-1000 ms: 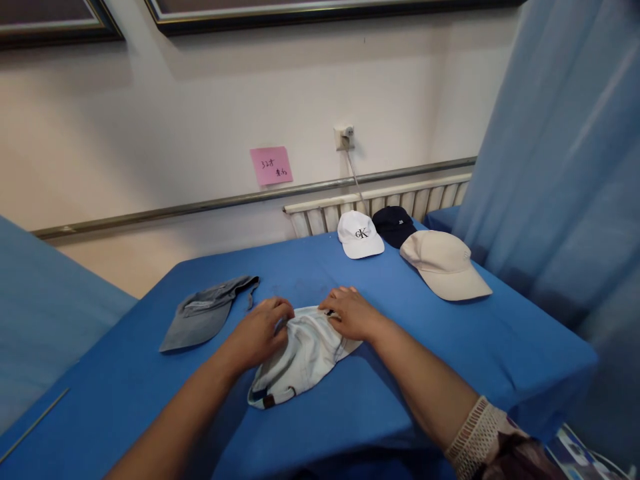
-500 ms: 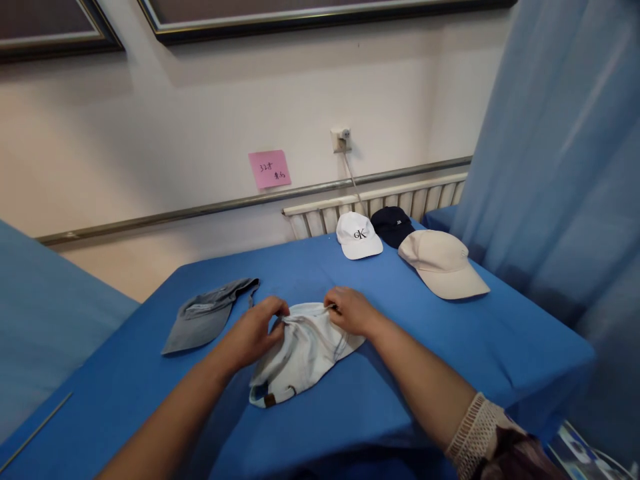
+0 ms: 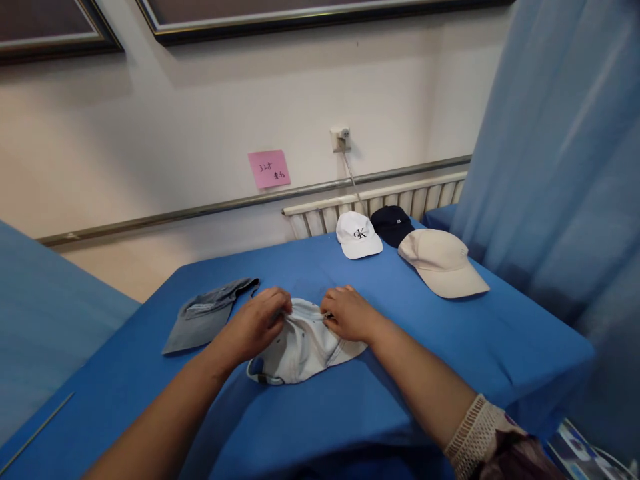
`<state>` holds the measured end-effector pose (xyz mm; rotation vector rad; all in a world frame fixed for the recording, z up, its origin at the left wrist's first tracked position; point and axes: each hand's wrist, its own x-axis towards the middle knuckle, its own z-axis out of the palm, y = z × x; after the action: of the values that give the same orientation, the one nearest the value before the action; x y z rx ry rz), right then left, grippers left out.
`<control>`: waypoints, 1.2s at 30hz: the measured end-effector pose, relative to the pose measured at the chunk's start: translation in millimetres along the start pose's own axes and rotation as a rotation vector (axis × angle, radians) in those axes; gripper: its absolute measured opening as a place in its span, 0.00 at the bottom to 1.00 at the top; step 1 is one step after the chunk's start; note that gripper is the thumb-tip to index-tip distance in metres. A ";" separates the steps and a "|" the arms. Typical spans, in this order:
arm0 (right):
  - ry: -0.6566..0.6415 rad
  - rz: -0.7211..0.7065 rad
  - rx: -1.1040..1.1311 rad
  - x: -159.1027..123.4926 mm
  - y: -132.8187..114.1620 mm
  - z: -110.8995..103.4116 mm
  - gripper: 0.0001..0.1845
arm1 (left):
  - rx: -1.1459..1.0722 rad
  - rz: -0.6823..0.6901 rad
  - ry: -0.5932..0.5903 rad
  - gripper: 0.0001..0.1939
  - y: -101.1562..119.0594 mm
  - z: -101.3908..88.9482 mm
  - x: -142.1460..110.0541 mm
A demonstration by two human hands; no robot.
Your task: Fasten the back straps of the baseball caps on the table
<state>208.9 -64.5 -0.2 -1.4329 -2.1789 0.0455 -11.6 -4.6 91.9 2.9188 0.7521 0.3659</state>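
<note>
A pale, whitish-blue baseball cap [image 3: 305,350] lies crumpled on its side at the middle of the blue-covered table [image 3: 320,427]. My left hand [image 3: 263,320] pinches its cloth at the upper left. Close by on the other side, my right hand [image 3: 347,313] grips the cap's upper right edge, fingers curled in. The strap opening points to the lower left, and part of the brim shows under my right wrist. Just left of my left hand rests a flattened grey cap [image 3: 203,320], touched by neither hand.
Toward the back stand a white cap [image 3: 357,237] with black letters, a navy cap [image 3: 393,223] and a beige cap [image 3: 443,263]. Behind the table are a radiator [image 3: 320,219] and a metal rail [image 3: 200,209]. A blue curtain [image 3: 545,167] hangs at the right.
The pale cap's lower edge has risen and drawn in toward my hands, and its folds have shifted. My left hand has turned slightly over the cloth. The other caps stay put.
</note>
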 end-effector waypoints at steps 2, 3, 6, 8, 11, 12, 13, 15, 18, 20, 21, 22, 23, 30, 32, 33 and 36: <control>-0.024 0.009 -0.080 1.8 -3.0 0.7 0.05 | 0.006 0.022 -0.003 0.10 -2.7 2.1 0.3; -0.027 0.015 -0.094 2.6 -3.4 1.8 0.05 | 0.009 0.026 -0.003 0.10 -4.2 2.8 0.5; 0.017 0.055 0.015 4.0 1.0 6.6 0.03 | 0.030 0.015 0.027 0.11 -9.9 4.2 0.1; 0.090 0.096 0.220 4.8 8.2 11.1 0.03 | 0.047 0.011 0.046 0.11 -14.6 4.7 -0.9; 0.179 0.139 0.638 6.8 20.7 19.5 0.04 | 0.050 0.009 0.063 0.11 -20.1 5.0 -2.3; 0.175 0.148 0.763 7.6 23.8 22.2 0.05 | 0.039 0.010 0.064 0.11 -20.8 5.0 -2.5; 0.157 0.157 0.857 8.2 25.9 24.3 0.05 | 0.024 0.012 0.062 0.10 -20.7 5.0 -2.4; 0.117 0.170 0.927 8.5 26.4 26.0 0.06 | -0.007 0.019 0.051 0.10 -19.0 5.0 -1.9; 0.125 0.136 0.837 6.0 19.4 21.8 0.07 | -0.031 0.024 0.048 0.10 -14.7 5.3 -1.0; 0.131 0.087 0.756 3.4 13.2 17.2 0.10 | -0.035 0.020 0.057 0.10 -12.5 5.5 -0.6; 0.134 0.065 0.711 2.2 10.7 15.3 0.12 | -0.035 0.017 0.063 0.10 -11.6 5.3 -0.1; 0.138 0.038 0.657 1.4 8.9 14.0 0.13 | -0.034 0.017 0.068 0.11 -10.9 4.9 0.7; 0.145 0.009 0.597 0.8 7.8 13.2 0.12 | -0.033 0.019 0.073 0.11 -10.3 4.0 1.9; 0.369 0.082 0.494 3.0 9.7 18.6 0.02 | -0.028 0.045 0.148 0.09 -12.4 -6.0 23.1; 0.499 0.196 0.594 4.8 11.8 22.6 0.02 | -0.035 -0.044 0.265 0.12 -15.9 -2.4 26.0; 0.548 0.243 0.632 5.9 13.2 24.9 0.03 | -0.051 -0.112 0.337 0.14 -17.8 1.8 25.7; 0.598 0.324 0.670 8.7 17.8 31.3 0.05 | -0.128 -0.340 0.472 0.17 -22.9 23.1 18.9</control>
<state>207.4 -41.3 -29.1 -1.1797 -1.2614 0.3734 -0.2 23.6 69.8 2.5372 1.2061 1.0361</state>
